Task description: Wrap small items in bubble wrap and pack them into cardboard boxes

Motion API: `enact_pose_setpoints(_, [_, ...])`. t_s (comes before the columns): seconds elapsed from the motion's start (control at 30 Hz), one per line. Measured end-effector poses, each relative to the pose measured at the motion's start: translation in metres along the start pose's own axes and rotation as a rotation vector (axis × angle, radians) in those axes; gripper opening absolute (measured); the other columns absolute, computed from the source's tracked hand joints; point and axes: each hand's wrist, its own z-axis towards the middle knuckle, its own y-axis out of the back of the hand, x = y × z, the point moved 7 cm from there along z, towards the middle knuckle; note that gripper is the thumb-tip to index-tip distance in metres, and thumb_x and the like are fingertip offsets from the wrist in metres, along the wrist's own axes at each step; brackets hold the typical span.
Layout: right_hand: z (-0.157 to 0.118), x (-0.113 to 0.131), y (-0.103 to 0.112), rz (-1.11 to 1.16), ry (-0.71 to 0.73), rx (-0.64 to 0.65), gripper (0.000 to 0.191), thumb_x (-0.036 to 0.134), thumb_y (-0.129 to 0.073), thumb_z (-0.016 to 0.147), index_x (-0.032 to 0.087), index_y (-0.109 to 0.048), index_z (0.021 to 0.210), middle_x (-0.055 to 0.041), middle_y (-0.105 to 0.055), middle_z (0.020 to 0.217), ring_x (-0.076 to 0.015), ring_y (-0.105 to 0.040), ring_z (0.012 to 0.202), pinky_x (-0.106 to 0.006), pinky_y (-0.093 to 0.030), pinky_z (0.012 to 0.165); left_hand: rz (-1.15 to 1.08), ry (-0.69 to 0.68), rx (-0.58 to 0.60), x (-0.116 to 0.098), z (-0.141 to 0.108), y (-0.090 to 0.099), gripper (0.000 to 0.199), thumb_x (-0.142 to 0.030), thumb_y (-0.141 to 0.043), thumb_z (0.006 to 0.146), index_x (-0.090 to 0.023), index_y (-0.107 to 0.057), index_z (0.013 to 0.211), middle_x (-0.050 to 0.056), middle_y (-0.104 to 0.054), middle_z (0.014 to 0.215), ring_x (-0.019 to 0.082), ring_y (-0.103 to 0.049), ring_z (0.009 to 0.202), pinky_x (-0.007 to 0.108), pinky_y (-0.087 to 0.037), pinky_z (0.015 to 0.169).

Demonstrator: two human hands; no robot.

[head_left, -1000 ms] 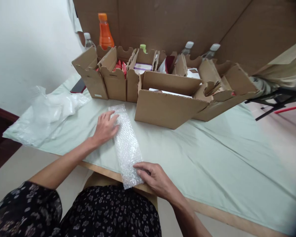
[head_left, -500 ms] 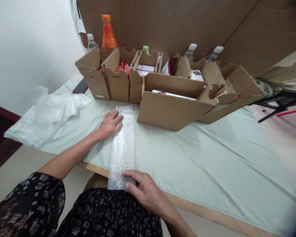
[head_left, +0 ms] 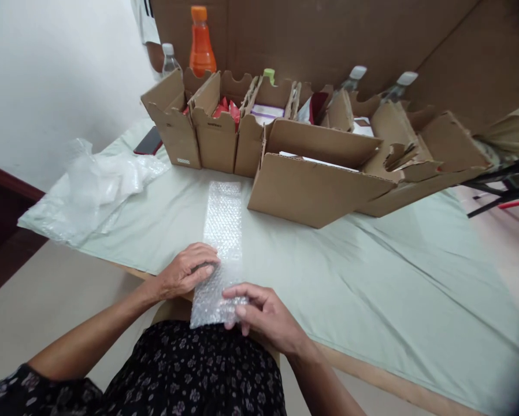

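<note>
A long strip of bubble wrap [head_left: 223,225] lies lengthwise on the cloth-covered table, its near end hanging just past the front edge. My left hand [head_left: 190,270] rests on its left side, about midway along, fingers loosely bent and the thumb apart. At the near right corner is my right hand [head_left: 263,316], with the index finger and thumb over the wrap and other fingertips showing below its edge. The wrap appears flat; whether anything is inside cannot be seen.
Cardboard bins [head_left: 216,136] with packets and small boxes stand in a row behind, one larger box [head_left: 320,193] jutting forward. Clear plastic bags [head_left: 90,193] lie at left, near a phone [head_left: 148,141]. An orange bottle [head_left: 201,49] and clear bottles stand at the back.
My left hand has slid down the wrap toward me, from near its far end to about the middle. My right hand has shifted slightly at the near end. The view has moved a little.
</note>
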Motion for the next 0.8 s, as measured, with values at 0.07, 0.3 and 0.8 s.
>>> enact_pose_setpoints(0.07, [0.008, 0.012, 0.005, 0.14, 0.079, -0.029, 0.052, 0.059, -0.071, 0.088, 0.018, -0.069, 0.121, -0.0073, -0.076, 0.085, -0.0178, -0.07, 0.074, -0.024, -0.048, 0.056, -0.107, 0.066, 0.011, 0.006, -0.005, 0.003, 0.037, -0.04, -0.049, 0.104, -0.023, -0.068, 0.131, 0.012, -0.075, 0.122, 0.03, -0.062, 0.128, 0.05, -0.048, 0.112])
enact_pose_setpoints(0.3, [0.056, 0.048, 0.025, 0.216, 0.187, -0.108, 0.054, 0.06, -0.065, 0.089, 0.024, -0.062, 0.13, -0.0154, -0.065, 0.141, -0.0272, -0.072, 0.11, -0.027, -0.057, 0.061, -0.432, 0.284, -0.127, 0.029, -0.008, 0.008, 0.084, -0.067, -0.062, 0.091, -0.02, -0.041, 0.157, 0.017, -0.065, 0.135, 0.034, -0.063, 0.127, 0.049, -0.05, 0.11])
enact_pose_setpoints(0.8, [0.046, 0.052, 0.032, -0.738, 0.498, -0.319, 0.04, 0.029, -0.062, 0.094, 0.026, -0.064, 0.134, -0.0115, -0.068, 0.135, -0.0266, -0.063, 0.124, -0.047, -0.053, 0.103, 0.047, 0.427, -0.52, 0.032, 0.001, 0.011, 0.056, -0.028, -0.057, 0.091, -0.013, -0.052, 0.145, 0.0, -0.069, 0.079, 0.017, -0.064, 0.074, 0.029, -0.051, 0.071])
